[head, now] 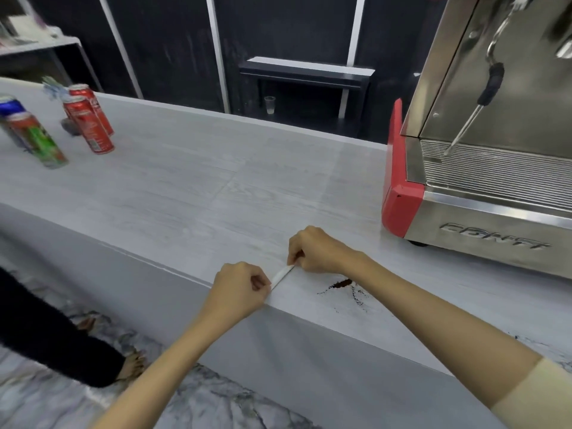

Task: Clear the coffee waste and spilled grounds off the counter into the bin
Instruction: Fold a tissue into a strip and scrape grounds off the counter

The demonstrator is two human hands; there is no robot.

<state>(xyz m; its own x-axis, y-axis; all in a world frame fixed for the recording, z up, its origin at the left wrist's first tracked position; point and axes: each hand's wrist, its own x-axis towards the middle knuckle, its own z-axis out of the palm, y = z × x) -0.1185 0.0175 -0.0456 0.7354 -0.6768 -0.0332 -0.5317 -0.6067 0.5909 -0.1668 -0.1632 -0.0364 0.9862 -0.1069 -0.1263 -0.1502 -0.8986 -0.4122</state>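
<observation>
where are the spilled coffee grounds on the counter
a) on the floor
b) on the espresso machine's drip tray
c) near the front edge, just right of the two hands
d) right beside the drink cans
c: the dark spilled grounds lie on the counter near its front edge, just right of the left hand and right hand, which pinch a thin white strip between them.

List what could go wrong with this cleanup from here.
1. The spilled grounds lie close to the counter edge, so a sweep could push them onto the floor; no bin is in view.
2. Both the left hand and the right hand pinch a thin white strip; it may flex and smear the grounds.
</observation>
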